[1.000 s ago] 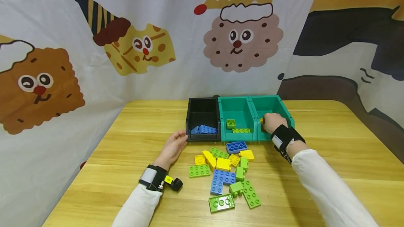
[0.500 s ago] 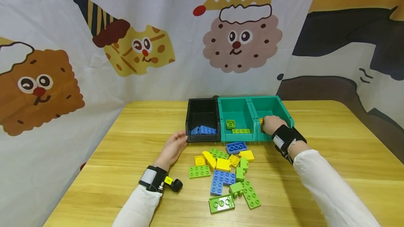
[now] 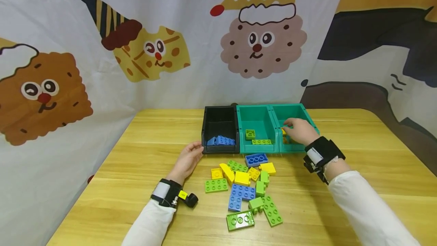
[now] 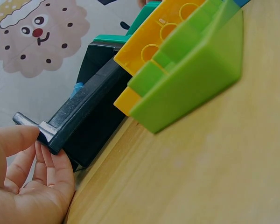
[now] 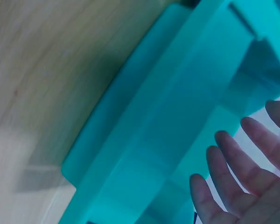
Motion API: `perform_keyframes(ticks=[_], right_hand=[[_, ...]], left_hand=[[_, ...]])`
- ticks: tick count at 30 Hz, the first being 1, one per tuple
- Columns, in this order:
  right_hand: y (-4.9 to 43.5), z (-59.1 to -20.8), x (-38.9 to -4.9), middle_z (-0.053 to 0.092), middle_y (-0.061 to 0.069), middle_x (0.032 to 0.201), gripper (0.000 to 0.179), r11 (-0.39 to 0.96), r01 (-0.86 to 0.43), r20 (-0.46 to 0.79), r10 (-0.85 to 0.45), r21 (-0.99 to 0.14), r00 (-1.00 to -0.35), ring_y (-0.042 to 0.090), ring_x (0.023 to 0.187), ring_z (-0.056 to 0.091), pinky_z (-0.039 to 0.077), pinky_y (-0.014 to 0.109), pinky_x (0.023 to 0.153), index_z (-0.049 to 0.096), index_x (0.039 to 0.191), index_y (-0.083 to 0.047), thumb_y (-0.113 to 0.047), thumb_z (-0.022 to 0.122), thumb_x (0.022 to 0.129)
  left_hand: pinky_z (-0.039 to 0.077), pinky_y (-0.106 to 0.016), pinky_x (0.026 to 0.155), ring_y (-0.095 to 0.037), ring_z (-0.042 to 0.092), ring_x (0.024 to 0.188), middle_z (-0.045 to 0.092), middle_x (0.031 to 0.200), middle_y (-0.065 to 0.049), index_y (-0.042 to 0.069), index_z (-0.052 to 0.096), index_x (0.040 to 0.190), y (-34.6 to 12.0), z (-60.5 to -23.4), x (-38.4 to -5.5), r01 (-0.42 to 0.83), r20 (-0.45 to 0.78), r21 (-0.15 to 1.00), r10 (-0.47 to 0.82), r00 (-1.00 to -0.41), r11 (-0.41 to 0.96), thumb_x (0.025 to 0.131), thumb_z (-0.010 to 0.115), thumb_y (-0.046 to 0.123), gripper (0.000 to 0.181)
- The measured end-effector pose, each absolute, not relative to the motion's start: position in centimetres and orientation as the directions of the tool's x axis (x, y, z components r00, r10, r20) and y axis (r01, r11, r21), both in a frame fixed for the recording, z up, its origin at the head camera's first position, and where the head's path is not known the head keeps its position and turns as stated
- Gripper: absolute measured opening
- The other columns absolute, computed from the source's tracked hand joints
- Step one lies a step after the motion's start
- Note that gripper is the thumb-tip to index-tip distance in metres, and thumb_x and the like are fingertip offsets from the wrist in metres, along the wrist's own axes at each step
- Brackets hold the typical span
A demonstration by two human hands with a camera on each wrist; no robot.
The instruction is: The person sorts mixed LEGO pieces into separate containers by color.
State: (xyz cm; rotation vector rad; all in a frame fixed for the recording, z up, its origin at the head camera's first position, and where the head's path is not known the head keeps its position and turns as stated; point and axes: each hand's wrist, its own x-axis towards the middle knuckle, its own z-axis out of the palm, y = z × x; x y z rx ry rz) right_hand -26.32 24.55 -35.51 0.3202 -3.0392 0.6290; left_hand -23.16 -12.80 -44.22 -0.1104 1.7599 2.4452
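My left hand [image 3: 186,162] holds the front left corner of the black bin [image 3: 219,119]. In the left wrist view the thumb lies on the rim and the fingers are beneath it. Above the right green bin [image 3: 290,112] is my right hand [image 3: 302,132]. Its fingers [image 5: 233,163] are loosely spread in the right wrist view, with nothing between them. Orange-yellow bricks [image 3: 283,131] lie in that bin, partly hidden by the hand. Blue bricks [image 3: 224,140] are in the black bin, and green bricks [image 3: 261,142] in the middle green bin [image 3: 256,117].
In front of the bins lies a loose group of toy bricks: yellow [image 3: 242,178], green [image 3: 216,185] and blue [image 3: 243,191]. The three bins stand side by side on the wooden table [image 3: 136,155], before a printed cloth [image 3: 198,63].
My right hand has risen from inside the right green bin and shifted slightly right, its fingers loosened. More of the orange-yellow bricks shows there now. The left hand has stayed at the black bin.
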Motion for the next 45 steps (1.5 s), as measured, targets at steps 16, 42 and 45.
perform_keyframes(ticks=[16,42,45], right_hand=[[23.2,-35.2,-21.2,0.057,0.026,0.118,0.031,0.793,-0.271,0.267,-0.142,-0.546,-0.953,0.037,0.099,0.056,0.047,0.05,0.081,0.059,0.119,0.004,-0.017,0.05,0.098],[22.0,-35.9,-15.3,0.063,0.013,0.111,0.021,0.73,-0.369,0.341,-0.196,-0.576,-0.919,0.03,0.098,0.06,0.05,0.049,0.082,0.065,0.11,-0.003,-0.016,0.057,0.095],[21.8,-36.2,-15.0,0.064,0.011,0.108,0.019,0.735,-0.38,0.341,-0.213,-0.561,-0.916,0.028,0.098,0.06,0.05,0.048,0.081,0.066,0.108,-0.004,-0.015,0.058,0.094]], left_hand=[[0.046,-0.019,0.077,-0.008,0.05,0.084,0.051,0.097,0.0,0.005,0.053,0.107,-12.8,-44.3,-23.2,-0.136,-0.122,0.935,0.063,-0.99,-0.326,0.093,0.053,-0.001,0.015],[0.046,-0.018,0.078,-0.007,0.051,0.085,0.051,0.098,0.001,0.004,0.053,0.107,-12.8,-44.0,-23.2,-0.141,-0.13,0.94,0.059,-0.99,-0.309,0.094,0.052,0.0,0.014],[0.046,-0.018,0.078,-0.007,0.051,0.085,0.051,0.098,0.0,0.004,0.053,0.108,-12.8,-44.1,-23.2,-0.142,-0.131,0.943,0.056,-0.99,-0.302,0.094,0.053,0.001,0.014]])
